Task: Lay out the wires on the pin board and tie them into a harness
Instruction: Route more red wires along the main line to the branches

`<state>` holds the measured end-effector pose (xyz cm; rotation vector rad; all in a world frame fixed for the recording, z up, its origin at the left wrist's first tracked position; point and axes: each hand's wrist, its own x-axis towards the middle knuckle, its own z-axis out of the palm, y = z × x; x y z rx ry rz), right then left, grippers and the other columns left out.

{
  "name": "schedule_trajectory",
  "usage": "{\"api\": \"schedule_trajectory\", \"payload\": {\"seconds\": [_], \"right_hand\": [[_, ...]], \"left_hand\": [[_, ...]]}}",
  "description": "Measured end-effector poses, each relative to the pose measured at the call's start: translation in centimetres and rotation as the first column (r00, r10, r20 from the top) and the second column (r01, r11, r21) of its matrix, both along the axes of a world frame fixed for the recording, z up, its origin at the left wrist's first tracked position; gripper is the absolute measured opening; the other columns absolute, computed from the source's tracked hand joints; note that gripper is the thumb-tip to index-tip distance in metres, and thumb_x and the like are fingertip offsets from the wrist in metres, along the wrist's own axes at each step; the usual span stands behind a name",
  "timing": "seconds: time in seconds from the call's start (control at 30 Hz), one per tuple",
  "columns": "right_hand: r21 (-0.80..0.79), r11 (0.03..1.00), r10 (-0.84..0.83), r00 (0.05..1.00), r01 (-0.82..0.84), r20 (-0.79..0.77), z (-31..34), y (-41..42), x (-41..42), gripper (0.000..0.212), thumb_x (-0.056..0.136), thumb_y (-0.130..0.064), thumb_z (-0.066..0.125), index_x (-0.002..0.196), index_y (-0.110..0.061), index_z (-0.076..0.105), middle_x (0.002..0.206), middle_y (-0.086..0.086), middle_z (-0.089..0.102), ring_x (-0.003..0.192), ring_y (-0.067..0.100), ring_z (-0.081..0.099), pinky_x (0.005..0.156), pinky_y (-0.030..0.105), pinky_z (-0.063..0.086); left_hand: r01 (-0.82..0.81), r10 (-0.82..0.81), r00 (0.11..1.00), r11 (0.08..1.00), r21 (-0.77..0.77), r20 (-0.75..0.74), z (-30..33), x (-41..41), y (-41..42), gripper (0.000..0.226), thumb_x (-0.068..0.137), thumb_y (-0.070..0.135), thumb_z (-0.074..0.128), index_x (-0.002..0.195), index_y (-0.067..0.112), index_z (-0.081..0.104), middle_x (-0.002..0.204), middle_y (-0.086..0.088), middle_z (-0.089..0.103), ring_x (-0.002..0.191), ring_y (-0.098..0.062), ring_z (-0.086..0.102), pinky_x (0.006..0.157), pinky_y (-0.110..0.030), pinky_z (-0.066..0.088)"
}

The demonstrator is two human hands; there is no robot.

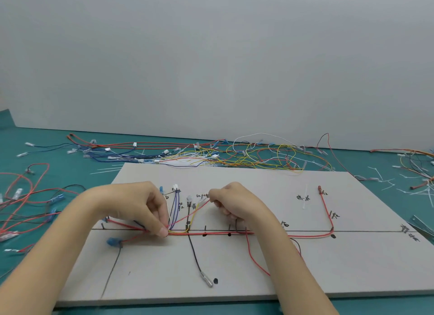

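Our left hand (150, 209) pinches the wires (172, 211) at the line; our right hand (231, 203) pinches a wire end (203, 198). Tugging could pull them off the pins.

Loose wires (234, 154) clutter the far surface (35, 136) edge and left side; the pin board (328, 267) is bare at near right and far centre.

Plain wall behind a teal tabletop.
From my remote view I see a bare pale grey wall (211, 56) filling the upper half, evenly and softly lit, meeting the teal tabletop (47, 136) along a straight, slightly slanted edge.
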<state>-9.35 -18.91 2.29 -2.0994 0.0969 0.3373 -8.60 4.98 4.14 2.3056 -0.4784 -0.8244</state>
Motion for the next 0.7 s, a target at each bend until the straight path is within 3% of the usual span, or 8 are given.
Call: {"api": "schedule_trajectory", "payload": {"seconds": [0.17, 0.37, 0.47, 0.7], "right_hand": [[0.023, 1.000, 0.021, 0.999, -0.020, -0.024, 1.0, -0.7, -0.6, 0.027, 0.082, -0.025, 0.053, 0.058, -0.018, 0.045, 0.042, -0.004, 0.037, 0.032, 0.011, 0.027, 0.037, 0.013, 0.017], [-0.013, 0.998, 0.064, 0.997, -0.065, -0.042, 1.3, -1.1, -0.9, 0.025, 0.080, -0.025, 0.053, 0.057, -0.017, 0.045, 0.041, -0.005, 0.039, 0.035, 0.013, 0.027, 0.038, 0.016, 0.018], [-0.008, 0.998, 0.064, 0.997, -0.065, -0.042, 1.3, -1.2, -1.0, 0.024, 0.079, -0.024, 0.053, 0.057, -0.017, 0.045, 0.041, -0.004, 0.038, 0.034, 0.013, 0.026, 0.038, 0.016, 0.017], [-0.011, 0.996, 0.086, 0.995, -0.087, -0.040, 1.5, -1.6, -1.1, 0.025, 0.079, -0.025, 0.054, 0.056, -0.018, 0.045, 0.041, -0.004, 0.037, 0.035, 0.013, 0.026, 0.038, 0.016, 0.018]], "left_hand": [[-0.021, 0.021, 1.000, 1.000, -0.009, 0.002, 0.1, 0.1, 0.0, 0.011, 0.072, 0.028, 0.086, 0.077, 0.025, 0.077, 0.077, -0.001, 0.076, 0.066, -0.006, 0.065, 0.063, -0.013, 0.047], [-0.068, 0.072, 0.997, 0.988, -0.137, 0.026, -0.1, 0.3, 0.3, 0.008, 0.073, 0.018, 0.085, 0.077, 0.018, 0.078, 0.078, -0.011, 0.075, 0.073, -0.018, 0.071, 0.068, -0.022, 0.054], [-0.019, 0.020, 1.000, 0.995, -0.103, 0.010, 0.0, 0.2, 0.0, 0.021, 0.068, 0.033, 0.088, 0.082, 0.022, 0.077, 0.083, -0.007, 0.076, 0.073, -0.013, 0.068, 0.070, -0.019, 0.052], [-0.047, 0.051, 0.997, 0.996, -0.075, 0.061, -0.1, 0.5, 0.3, 0.013, 0.072, 0.020, 0.086, 0.080, 0.024, 0.077, 0.081, -0.005, 0.076, 0.075, -0.012, 0.071, 0.072, -0.020, 0.053]]}}
